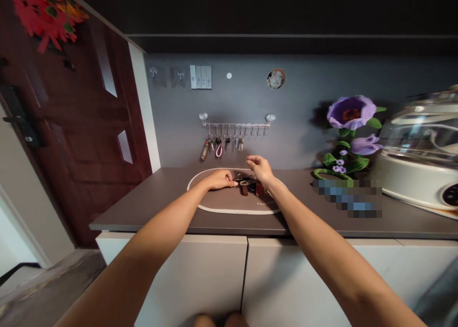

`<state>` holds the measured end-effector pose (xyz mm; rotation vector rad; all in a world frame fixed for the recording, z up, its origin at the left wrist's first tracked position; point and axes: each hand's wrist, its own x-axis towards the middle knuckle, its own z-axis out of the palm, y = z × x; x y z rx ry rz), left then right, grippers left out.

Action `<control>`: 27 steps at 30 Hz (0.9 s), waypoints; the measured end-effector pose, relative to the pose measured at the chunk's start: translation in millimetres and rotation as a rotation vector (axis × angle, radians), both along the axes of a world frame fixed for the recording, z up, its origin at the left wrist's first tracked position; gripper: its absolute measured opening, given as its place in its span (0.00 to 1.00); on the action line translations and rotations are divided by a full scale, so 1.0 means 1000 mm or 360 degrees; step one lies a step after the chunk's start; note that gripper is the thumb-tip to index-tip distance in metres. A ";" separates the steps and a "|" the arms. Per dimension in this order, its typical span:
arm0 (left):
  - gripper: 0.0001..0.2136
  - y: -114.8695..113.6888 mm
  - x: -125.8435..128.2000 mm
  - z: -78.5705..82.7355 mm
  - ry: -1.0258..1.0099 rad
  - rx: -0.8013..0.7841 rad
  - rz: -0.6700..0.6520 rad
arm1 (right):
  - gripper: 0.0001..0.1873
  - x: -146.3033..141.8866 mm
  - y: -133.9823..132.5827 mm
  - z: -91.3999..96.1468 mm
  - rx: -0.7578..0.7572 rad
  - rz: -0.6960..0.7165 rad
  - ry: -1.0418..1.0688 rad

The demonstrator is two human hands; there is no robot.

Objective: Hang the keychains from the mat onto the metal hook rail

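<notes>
Hung: key bunches (219,142) on rack (236,125), centre | Seemingly remaining: keyring pile (252,189) on mat (229,202), mid-frame; right-end hooks (265,131) bare | Left hand (219,178): fingers together at pile; right hand (261,168): nearly together; grips: cannot tell

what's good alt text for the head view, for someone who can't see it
A person's left hand is at a pile of keyrings on an oval mat, right hand close by. Behind, keys hang from a rail; purple flowers at right.
</notes>
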<state>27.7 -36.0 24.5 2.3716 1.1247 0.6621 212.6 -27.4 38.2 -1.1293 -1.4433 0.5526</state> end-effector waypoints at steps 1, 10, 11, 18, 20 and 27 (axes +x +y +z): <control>0.19 -0.001 -0.001 0.001 0.0045 -0.0001 0.0000 | 0.11 0.002 0.000 -0.001 0.0023 -0.0025 -0.0058; 0.19 0.014 -0.006 0.000 0.0235 -0.0044 -0.0002 | 0.10 0.004 0.003 -0.002 0.0152 -0.0206 -0.0590; 0.19 0.017 -0.006 -0.001 0.0241 -0.0042 0.0009 | 0.10 0.003 0.002 -0.002 0.0154 -0.0216 -0.0643; 0.17 0.027 -0.012 -0.003 0.0259 -0.0035 -0.0021 | 0.12 -0.001 -0.004 0.000 0.0182 -0.0248 -0.0844; 0.16 0.028 -0.014 -0.002 0.0256 -0.0022 -0.0057 | 0.12 -0.002 -0.004 0.000 0.0178 -0.0257 -0.0875; 0.13 0.026 -0.016 0.002 0.0308 0.0081 0.0028 | 0.12 -0.002 -0.004 -0.001 0.0125 -0.0266 -0.0940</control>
